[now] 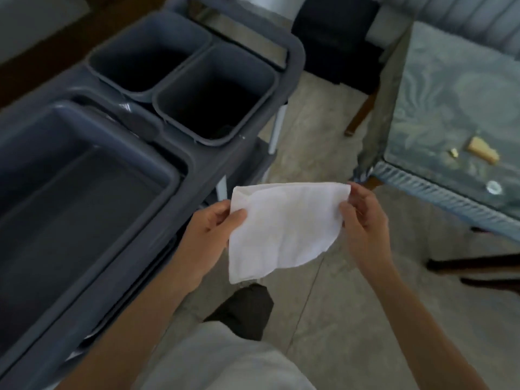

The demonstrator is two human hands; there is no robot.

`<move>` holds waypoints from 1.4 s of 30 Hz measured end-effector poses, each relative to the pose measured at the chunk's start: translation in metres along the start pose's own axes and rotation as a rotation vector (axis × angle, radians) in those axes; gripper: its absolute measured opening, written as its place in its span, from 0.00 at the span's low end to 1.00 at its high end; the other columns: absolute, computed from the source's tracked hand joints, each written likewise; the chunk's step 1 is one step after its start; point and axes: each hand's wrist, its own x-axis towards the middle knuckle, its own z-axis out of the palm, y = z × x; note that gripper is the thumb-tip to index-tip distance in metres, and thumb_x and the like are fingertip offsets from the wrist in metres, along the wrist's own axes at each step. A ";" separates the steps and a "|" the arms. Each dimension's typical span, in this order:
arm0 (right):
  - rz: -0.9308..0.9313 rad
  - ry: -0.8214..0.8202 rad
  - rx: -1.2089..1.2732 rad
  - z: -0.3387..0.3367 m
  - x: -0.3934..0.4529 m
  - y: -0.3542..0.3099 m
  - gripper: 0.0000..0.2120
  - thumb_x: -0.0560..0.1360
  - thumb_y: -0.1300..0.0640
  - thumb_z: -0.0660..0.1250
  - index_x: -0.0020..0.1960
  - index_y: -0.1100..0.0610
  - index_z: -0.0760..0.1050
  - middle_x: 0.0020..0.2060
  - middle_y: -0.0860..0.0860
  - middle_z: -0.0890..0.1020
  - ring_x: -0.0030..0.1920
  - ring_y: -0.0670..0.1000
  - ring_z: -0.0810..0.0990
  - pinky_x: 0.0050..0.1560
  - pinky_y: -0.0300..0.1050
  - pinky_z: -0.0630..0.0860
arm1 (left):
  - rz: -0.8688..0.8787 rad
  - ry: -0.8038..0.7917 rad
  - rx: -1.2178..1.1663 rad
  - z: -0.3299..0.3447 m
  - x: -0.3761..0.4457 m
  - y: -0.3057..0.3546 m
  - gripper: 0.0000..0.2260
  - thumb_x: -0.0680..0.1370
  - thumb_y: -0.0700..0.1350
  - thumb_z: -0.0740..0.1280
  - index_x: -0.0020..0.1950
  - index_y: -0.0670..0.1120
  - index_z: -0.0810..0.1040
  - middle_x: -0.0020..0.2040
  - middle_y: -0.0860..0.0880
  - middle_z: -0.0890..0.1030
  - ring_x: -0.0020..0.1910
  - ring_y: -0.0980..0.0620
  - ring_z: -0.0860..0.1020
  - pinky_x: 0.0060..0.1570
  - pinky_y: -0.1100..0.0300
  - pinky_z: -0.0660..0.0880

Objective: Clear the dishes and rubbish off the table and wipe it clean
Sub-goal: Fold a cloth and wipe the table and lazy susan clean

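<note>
White cloth (284, 229), thin and creased, held up in the air between both hands, over the floor and between cart and table. Left hand (213, 229) pinches its left edge, thumb on the near face, fingers behind. Right hand (363, 218) pinches the upper right corner with curled fingers. The lower edge hangs free in a curve.

Left of the hands: grey plastic cart (174, 153) carrying a large tub (157, 175), nearest, with nothing visible in it. Further back, two smaller square bins (180, 88) side by side; interiors dark, contents not readable.

Right and further off: table (422, 175) under a pale patterned cover. On it a tan scrap (482, 153), a small yellowish crumb (453, 152) just beside it, and a small round shiny item (493, 188) near the front edge. No dishes in the visible part; the rest of the top is out of frame.

Judgement: dishes look mostly cleared; the step in hand is readying the cloth for wiping. Next move calls for turning right toward the table, and the scraps should be picked up or swept toward the edge and binned before wiping.

Writing: none legible on cloth, cart or bins; the frame is soft.
</note>
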 end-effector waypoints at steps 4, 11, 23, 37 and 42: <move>-0.115 -0.109 -0.068 0.019 0.102 -0.040 0.16 0.85 0.57 0.62 0.72 0.53 0.73 0.53 0.39 0.81 0.49 0.32 0.79 0.47 0.27 0.75 | 0.057 0.132 -0.057 0.001 0.047 0.042 0.08 0.82 0.47 0.66 0.57 0.49 0.84 0.52 0.46 0.86 0.53 0.42 0.84 0.56 0.35 0.79; -0.309 -0.345 -0.134 0.066 0.247 -0.104 0.14 0.83 0.55 0.65 0.69 0.52 0.75 0.50 0.37 0.81 0.48 0.31 0.79 0.46 0.25 0.74 | 0.021 0.414 -0.144 -0.003 0.124 0.089 0.07 0.81 0.42 0.67 0.56 0.43 0.83 0.50 0.50 0.87 0.50 0.52 0.86 0.52 0.51 0.83; -0.754 -1.010 -0.533 0.172 0.386 -0.116 0.25 0.80 0.59 0.70 0.75 0.54 0.70 0.62 0.50 0.78 0.56 0.48 0.81 0.59 0.52 0.81 | -0.146 0.833 0.669 0.002 0.204 0.060 0.32 0.72 0.48 0.77 0.73 0.48 0.70 0.66 0.46 0.74 0.64 0.44 0.74 0.62 0.43 0.76; -1.502 -1.287 -0.995 0.180 0.370 -0.088 0.38 0.71 0.45 0.73 0.77 0.50 0.66 0.61 0.50 0.83 0.61 0.56 0.81 0.66 0.53 0.69 | -0.382 0.418 1.273 0.040 0.238 0.046 0.24 0.76 0.58 0.68 0.70 0.56 0.70 0.57 0.53 0.81 0.55 0.49 0.81 0.43 0.56 0.70; -1.493 -1.302 -1.051 0.177 0.379 -0.090 0.39 0.70 0.58 0.75 0.78 0.48 0.64 0.61 0.46 0.82 0.64 0.53 0.78 0.75 0.56 0.61 | -0.120 0.784 1.340 0.069 0.240 0.012 0.22 0.63 0.50 0.80 0.53 0.45 0.80 0.43 0.48 0.81 0.41 0.44 0.80 0.43 0.48 0.77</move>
